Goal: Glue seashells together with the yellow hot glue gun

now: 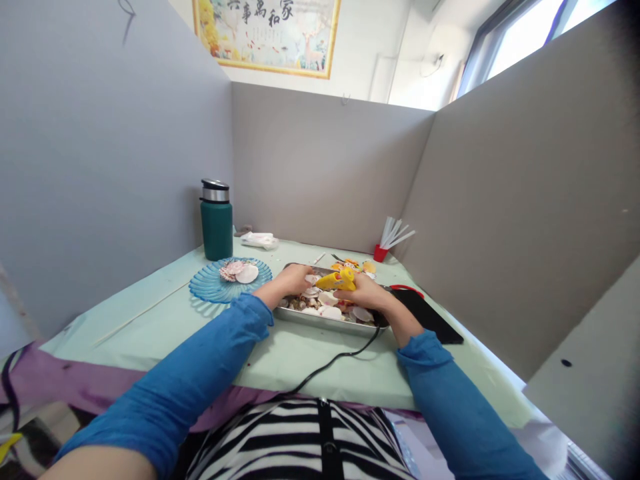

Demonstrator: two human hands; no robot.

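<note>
A yellow glue gun point(336, 279) is in the grip of my right hand point(367, 293), held above a metal tray point(330, 324) of seashells. From the gun's side a black cord point(333, 361) runs over the table's front edge. My left hand point(294, 280) reaches over the tray's left part, fingers bent together near some pale shells; what they hold, if anything, is too small to make out. White shells point(330, 312) lie among small brown ones in the tray. To the left, a blue glass plate point(203, 287) carries a few shells point(240, 271).
A green bottle point(217, 230) stands behind the plate. A red cup point(380, 253) holds several glue sticks point(393, 233). Beside the tray's right end lies a black flat board point(433, 317). A white packet point(259, 240) sits near the back. Grey partitions point(325, 167) enclose the table.
</note>
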